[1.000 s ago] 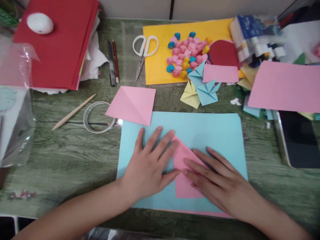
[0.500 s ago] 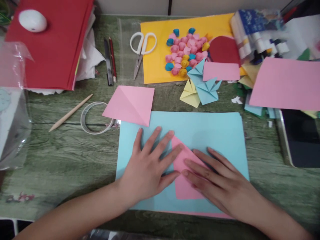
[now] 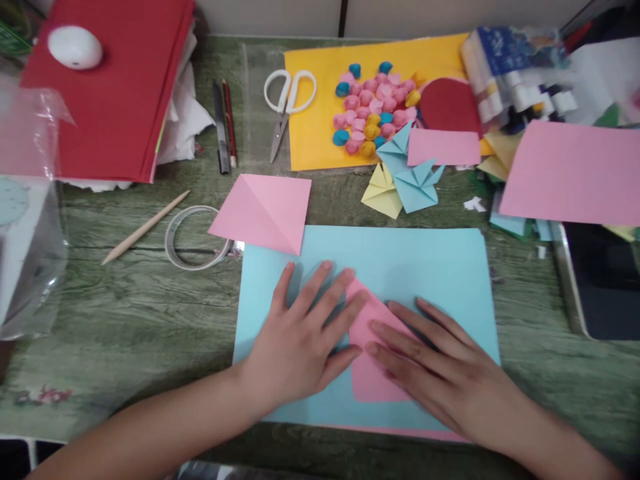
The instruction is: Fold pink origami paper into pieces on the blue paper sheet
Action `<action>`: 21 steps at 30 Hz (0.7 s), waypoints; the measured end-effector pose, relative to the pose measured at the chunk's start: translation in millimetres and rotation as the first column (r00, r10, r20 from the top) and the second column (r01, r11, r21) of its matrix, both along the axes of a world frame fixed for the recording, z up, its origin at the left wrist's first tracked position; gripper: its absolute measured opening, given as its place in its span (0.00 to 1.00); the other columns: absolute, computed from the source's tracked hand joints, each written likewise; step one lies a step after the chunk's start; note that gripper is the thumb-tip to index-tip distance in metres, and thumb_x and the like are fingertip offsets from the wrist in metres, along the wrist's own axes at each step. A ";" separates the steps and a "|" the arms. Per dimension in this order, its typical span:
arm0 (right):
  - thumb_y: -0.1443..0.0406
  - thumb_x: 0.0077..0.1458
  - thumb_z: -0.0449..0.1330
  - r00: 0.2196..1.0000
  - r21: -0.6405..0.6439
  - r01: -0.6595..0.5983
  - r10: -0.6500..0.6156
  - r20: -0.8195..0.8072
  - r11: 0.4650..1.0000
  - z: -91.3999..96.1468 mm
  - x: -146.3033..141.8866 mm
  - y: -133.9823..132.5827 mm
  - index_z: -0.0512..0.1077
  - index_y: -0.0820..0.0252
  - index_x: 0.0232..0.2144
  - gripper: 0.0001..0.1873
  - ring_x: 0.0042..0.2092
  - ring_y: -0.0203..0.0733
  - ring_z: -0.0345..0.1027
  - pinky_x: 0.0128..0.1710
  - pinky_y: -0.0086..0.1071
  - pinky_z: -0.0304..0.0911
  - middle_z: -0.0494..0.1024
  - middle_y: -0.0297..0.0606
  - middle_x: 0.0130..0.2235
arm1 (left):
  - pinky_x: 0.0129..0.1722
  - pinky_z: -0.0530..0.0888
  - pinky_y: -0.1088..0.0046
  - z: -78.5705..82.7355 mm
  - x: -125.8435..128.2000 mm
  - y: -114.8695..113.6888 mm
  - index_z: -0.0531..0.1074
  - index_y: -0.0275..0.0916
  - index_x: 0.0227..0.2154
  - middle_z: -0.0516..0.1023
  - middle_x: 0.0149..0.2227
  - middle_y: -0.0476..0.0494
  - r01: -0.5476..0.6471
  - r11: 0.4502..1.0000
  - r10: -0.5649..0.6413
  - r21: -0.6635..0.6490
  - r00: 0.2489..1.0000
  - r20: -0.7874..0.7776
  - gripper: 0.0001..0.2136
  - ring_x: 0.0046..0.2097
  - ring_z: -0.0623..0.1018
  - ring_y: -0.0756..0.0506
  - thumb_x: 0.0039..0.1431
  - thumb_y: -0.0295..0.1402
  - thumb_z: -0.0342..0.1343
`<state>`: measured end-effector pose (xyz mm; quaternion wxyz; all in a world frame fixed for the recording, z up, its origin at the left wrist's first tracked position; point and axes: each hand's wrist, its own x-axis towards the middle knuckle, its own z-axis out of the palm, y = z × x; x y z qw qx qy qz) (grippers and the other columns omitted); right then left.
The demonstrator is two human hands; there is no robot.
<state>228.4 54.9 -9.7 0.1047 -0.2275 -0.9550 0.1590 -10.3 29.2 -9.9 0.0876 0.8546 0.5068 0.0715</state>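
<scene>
The left hand [image 3: 300, 347] and right hand [image 3: 450, 380] are laid flat, fingers spread, gripping nothing — pressed on the folded pink paper piece [image 3: 373, 383] atop the light-blue paper sheet [image 3: 425, 267] on the green wood-grain surface [image 3: 140, 313]. Edges are best kept aligned while the crease is pressed.

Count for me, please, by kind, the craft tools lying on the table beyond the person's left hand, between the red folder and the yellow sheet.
Scissors: 1
Pens or pencils: 2
Wooden stick: 1
Tape roll: 1
Total: 5
</scene>
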 end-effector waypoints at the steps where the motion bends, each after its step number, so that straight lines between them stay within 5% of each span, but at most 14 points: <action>1: 0.68 0.56 0.57 1.000 0.001 -0.002 0.002 0.000 1.000 -0.1 0.1 -0.1 0.68 0.54 0.51 0.20 0.61 0.49 0.52 0.60 0.52 0.49 0.69 0.33 0.55 | 0.60 0.45 0.44 0.1 -0.2 0.0 0.59 0.44 0.58 0.56 0.63 0.44 0.000 1.000 0.000 -0.002 1.000 0.001 0.25 0.64 0.54 0.35 0.60 0.47 0.44; 21: 0.68 0.56 0.56 1.000 -0.011 0.002 -0.002 -0.006 1.000 0.2 -0.4 0.0 0.67 0.54 0.51 0.20 0.61 0.48 0.52 0.60 0.52 0.49 0.71 0.35 0.54 | 0.60 0.43 0.43 -0.5 -0.8 0.0 0.60 0.42 0.57 0.56 0.63 0.47 -0.032 0.999 0.033 -0.030 0.998 0.044 0.26 0.64 0.52 0.33 0.59 0.49 0.45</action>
